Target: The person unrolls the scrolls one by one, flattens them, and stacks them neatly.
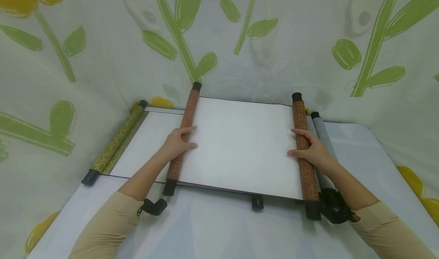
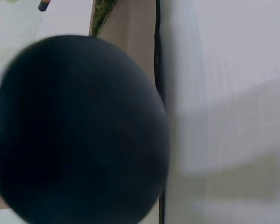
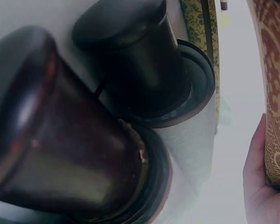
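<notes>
A partly unrolled scroll lies across the middle, its blank white sheet (image 1: 240, 144) stretched between two reddish-brown patterned rolls with black end knobs. My left hand (image 1: 176, 143) grips the left roll (image 1: 175, 167), thumb and fingertips reaching onto the sheet's side. On the other end, my right hand (image 1: 315, 152) grips the right roll (image 1: 307, 177) in the same way. The right wrist view shows that patterned roll (image 3: 276, 84) close up, with part of the hand (image 3: 266, 200) against it. A blurred dark knob (image 2: 79, 130) hides most of the left wrist view.
Underneath lies another scroll with a yellow-green patterned roll (image 1: 120, 137) at left. A grey roll (image 1: 324, 137) sits right of the brown one; dark knobs (image 3: 70, 140) fill the right wrist view. The pale table (image 1: 212, 228) meets a flower-print curtain (image 1: 274, 72) behind.
</notes>
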`<action>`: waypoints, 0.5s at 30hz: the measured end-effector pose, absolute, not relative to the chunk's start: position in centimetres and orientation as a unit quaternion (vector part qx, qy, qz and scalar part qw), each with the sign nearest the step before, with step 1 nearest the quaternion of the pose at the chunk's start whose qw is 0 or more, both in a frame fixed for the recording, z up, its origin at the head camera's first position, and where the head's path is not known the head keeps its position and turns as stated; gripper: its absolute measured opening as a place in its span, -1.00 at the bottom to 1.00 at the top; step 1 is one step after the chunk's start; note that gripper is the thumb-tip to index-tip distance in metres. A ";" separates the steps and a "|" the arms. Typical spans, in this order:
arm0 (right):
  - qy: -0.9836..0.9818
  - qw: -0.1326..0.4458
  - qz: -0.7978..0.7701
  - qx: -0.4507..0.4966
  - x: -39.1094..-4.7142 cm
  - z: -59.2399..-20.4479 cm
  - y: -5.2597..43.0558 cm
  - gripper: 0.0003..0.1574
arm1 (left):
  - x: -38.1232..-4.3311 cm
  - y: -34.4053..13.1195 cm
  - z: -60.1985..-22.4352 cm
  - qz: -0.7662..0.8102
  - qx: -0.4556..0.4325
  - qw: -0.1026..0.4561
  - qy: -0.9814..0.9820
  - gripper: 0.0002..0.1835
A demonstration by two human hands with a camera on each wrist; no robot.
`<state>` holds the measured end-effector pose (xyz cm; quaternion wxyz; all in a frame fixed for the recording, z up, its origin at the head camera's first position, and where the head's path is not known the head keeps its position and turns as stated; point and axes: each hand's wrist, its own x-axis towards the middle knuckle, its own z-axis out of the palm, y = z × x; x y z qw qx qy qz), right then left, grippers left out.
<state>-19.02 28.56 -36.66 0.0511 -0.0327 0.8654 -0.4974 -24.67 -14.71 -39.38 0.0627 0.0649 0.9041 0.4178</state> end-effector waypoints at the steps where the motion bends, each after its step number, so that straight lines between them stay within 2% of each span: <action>1: 0.866 0.051 -0.497 -0.033 -19.0 -36.7 28.6 0.05 | -24.7 -14.7 -39.3 0.418 0.063 0.063 0.904 -0.30; 9: 0.863 0.047 -0.501 -0.052 -18.8 -36.5 28.7 -0.11 | -24.4 -15.2 -39.0 0.415 0.074 0.058 0.905 -0.40; 15: 0.863 0.051 -0.499 -0.055 -18.7 -36.5 29.1 -0.16 | -24.5 -15.8 -39.1 0.417 0.083 0.054 0.903 -0.49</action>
